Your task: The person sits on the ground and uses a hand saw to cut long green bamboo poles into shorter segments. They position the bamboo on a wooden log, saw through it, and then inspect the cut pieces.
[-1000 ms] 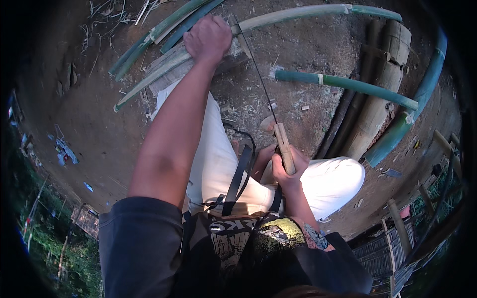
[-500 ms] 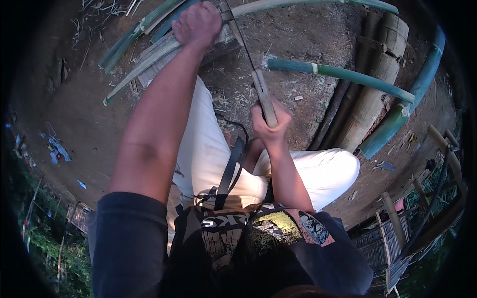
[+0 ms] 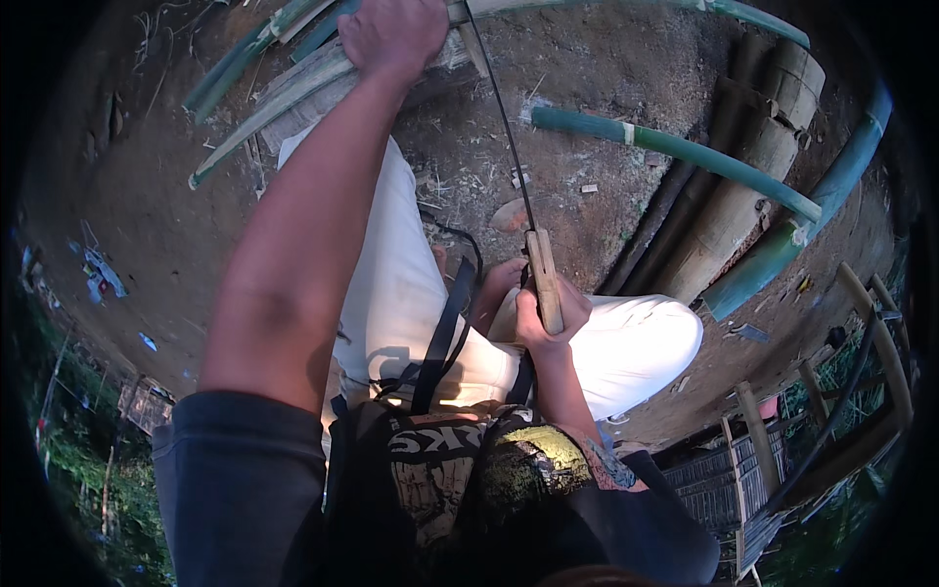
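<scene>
My right hand (image 3: 567,315) is wrapped round the wooden handle (image 3: 546,279) of a saw, low above my bent right leg. The thin dark blade (image 3: 509,132), seen nearly edge-on, reaches away to the long bamboo pole (image 3: 758,18) at the top of the view. My left hand (image 3: 403,37) presses down, fingers closed, on the bamboo just left of the blade. Beneath it, a pale bamboo length (image 3: 264,127) slopes down to the left over a wooden block (image 3: 313,110). Whether the blade's far end sits in a cut cannot be made out.
A short green bamboo piece (image 3: 675,145) lies to the right, its end over a thicker green pole (image 3: 758,269). Thick brown bamboo (image 3: 729,210) lies beside these. Green poles (image 3: 245,54) lie at the upper left. A bamboo fence (image 3: 758,440) stands at the lower right.
My right hand has drawn the saw back toward my body, so more of the blade shows. My left hand stays on the bamboo; the whole view has shifted slightly.
</scene>
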Motion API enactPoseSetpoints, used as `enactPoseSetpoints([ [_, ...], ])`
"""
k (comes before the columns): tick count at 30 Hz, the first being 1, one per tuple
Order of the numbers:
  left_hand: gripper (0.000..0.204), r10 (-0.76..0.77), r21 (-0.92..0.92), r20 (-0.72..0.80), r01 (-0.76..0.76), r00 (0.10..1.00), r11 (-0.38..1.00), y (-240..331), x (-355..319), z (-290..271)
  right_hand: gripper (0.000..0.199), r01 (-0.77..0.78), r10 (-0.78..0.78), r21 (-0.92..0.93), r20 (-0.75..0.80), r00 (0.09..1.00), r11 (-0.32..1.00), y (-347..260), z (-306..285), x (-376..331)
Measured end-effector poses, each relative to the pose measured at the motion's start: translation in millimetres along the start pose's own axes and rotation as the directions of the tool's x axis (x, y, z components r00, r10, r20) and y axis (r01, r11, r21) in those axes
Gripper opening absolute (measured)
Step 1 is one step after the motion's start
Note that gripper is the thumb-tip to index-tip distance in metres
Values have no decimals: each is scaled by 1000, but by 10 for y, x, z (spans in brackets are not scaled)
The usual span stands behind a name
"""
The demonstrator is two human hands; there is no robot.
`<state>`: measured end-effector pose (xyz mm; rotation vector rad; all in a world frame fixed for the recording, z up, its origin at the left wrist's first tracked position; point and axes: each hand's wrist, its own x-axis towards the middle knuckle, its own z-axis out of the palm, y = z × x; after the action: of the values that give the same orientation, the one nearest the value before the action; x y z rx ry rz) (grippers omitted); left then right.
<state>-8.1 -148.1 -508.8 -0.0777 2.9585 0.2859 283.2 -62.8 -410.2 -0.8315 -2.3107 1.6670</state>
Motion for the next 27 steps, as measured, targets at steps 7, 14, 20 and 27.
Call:
enactPoseSetpoints([
  [7, 41, 81, 57, 3, -81, 997, 995, 88, 167, 37, 29, 47, -40, -105, 66, 997, 993, 247, 76, 234],
  [14, 39, 118, 54, 16, -119, 993, 991, 29, -1, 29, 9, 40, -37, -40, 62, 997, 998, 240, 352, 640],
  [20, 36, 148, -4, -48, -148, 988, 989, 5, 108, 48, 7, 19, -19, -18, -21, 1000, 1000, 189, 110, 57],
  [27, 38, -15, -41, 79, 18, 997, 999, 65, 83, 2, 3, 78, -78, -24, -9, 997, 997, 426, 311, 237],
])
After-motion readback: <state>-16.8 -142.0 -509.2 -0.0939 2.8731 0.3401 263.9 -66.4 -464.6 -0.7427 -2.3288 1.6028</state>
